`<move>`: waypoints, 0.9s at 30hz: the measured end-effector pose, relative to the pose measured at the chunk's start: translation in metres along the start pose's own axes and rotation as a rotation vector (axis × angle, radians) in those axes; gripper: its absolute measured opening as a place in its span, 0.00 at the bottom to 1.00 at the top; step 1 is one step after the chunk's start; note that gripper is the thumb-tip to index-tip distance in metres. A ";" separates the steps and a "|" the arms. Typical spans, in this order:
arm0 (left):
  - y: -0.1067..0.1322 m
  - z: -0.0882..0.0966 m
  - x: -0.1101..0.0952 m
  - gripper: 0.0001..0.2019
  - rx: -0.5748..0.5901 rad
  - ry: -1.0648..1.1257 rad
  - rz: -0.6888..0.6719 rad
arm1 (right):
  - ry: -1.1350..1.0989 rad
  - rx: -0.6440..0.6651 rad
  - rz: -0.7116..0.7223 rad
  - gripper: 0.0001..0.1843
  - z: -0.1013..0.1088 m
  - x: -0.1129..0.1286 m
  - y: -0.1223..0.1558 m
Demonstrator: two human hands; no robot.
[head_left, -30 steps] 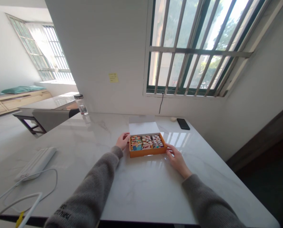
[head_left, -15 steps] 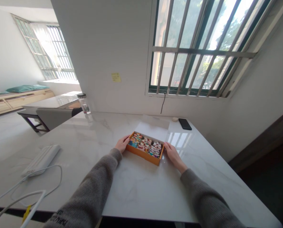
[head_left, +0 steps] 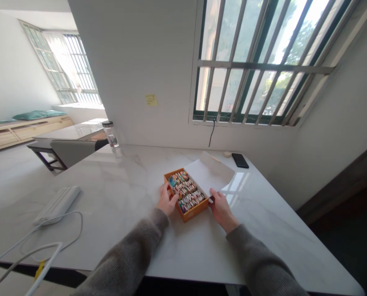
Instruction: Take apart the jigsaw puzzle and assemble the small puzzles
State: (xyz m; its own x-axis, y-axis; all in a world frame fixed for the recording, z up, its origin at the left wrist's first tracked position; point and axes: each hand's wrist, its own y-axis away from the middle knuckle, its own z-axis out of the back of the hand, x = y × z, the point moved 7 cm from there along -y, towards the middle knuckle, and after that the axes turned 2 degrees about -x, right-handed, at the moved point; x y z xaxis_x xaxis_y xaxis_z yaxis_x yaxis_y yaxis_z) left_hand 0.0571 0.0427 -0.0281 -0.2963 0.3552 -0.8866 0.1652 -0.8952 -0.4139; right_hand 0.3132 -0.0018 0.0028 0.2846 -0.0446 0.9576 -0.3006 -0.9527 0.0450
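Note:
A shallow orange box [head_left: 195, 212] lies at an angle on the marble-patterned table, packed with rows of thin, colourful flat pieces [head_left: 185, 189] on edge; their exact kind is too small to tell. A white flap or sheet [head_left: 212, 170] spreads out flat from its far right side; whether it is joined to the box I cannot tell. My left hand [head_left: 167, 200] grips the box's left side, thumb over the rim near the pieces. At the near right corner, the box is pinched by my right hand [head_left: 220, 207], thumb on top and the other fingers partly hidden.
A black phone [head_left: 240, 160] and a small round white object [head_left: 227, 154] lie at the table's far right. A clear bottle [head_left: 111, 135] stands at the far left edge. Nearer on the left are a white power strip [head_left: 57, 204] and loose white cables [head_left: 47, 263].
The box has turned clockwise on the table, and the white flap has swung to the right with it. My left hand has moved right and nearer me along the box; my right hand has shifted slightly.

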 end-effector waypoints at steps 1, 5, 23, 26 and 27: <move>0.002 -0.006 -0.002 0.30 0.069 0.041 -0.009 | -0.030 -0.009 0.007 0.17 -0.002 0.004 0.004; -0.006 -0.032 -0.018 0.28 0.313 0.181 -0.041 | -0.069 -0.059 0.062 0.15 -0.005 0.025 0.017; -0.004 -0.036 -0.034 0.34 0.424 -0.003 -0.111 | 0.444 -0.092 0.540 0.22 -0.036 0.060 0.053; 0.003 -0.027 -0.025 0.37 0.419 -0.106 -0.112 | 0.523 -0.078 0.653 0.22 -0.051 0.067 0.060; 0.007 -0.023 -0.027 0.38 0.414 -0.151 -0.138 | 0.546 -0.080 0.680 0.22 -0.055 0.069 0.061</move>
State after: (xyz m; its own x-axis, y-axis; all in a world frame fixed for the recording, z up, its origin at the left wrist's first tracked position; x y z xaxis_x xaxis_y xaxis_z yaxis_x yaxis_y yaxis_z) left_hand 0.0885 0.0326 -0.0117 -0.4280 0.4627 -0.7763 -0.2657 -0.8855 -0.3812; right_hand 0.2642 -0.0466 0.0871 -0.4494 -0.4255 0.7855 -0.3153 -0.7472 -0.5851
